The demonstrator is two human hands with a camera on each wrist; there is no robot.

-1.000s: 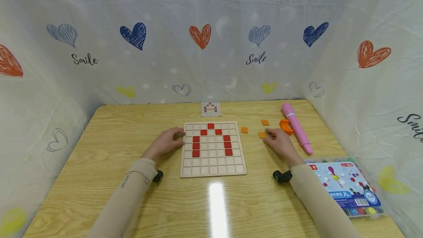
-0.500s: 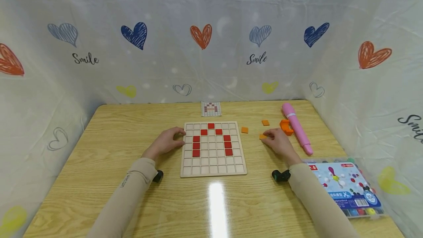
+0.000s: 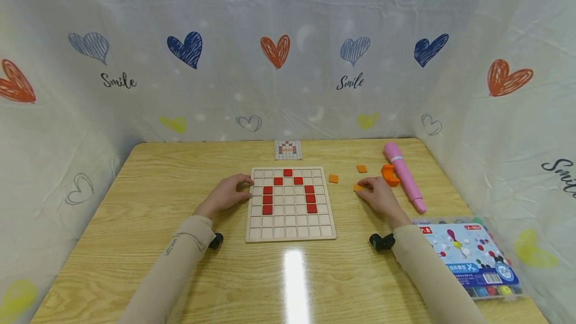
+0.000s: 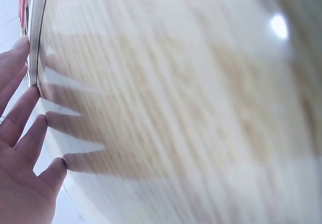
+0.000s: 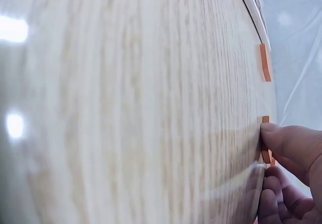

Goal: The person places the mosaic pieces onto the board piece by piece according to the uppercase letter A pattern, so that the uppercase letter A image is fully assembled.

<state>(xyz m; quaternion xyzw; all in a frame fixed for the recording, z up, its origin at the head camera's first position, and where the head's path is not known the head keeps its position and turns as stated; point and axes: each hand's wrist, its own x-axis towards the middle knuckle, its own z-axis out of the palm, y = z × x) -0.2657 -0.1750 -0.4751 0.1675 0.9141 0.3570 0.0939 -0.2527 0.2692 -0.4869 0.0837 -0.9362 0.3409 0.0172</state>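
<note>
A square wooden grid board (image 3: 290, 234) lies on the table, with several red tiles (image 3: 267, 199) set in its cells in an arch shape. My left hand (image 3: 227, 194) rests at the board's left edge with spread, relaxed fingers; in the left wrist view some fingertips touch the board's side and the tabletop. To the right of the board, my right hand (image 3: 379, 195) pinches an orange square tile (image 3: 357, 188) between thumb and fingers, low at the tabletop. Two other orange tiles lie nearby: one close to the board (image 3: 333, 178), one farther back (image 3: 362, 169).
A small pattern card (image 3: 288, 149) lies behind the board. An orange angular piece (image 3: 389, 175) sits beside a pink capped stick (image 3: 406, 177) at right. Nearer, a clear box with a printed label (image 3: 470, 254) lies partly behind the right sleeve. A hanging cloth surrounds the table (image 3: 180, 159).
My right fingers have closed in on the nearest orange tile, which has shifted slightly toward me. The left hand and the board stay in place.
</note>
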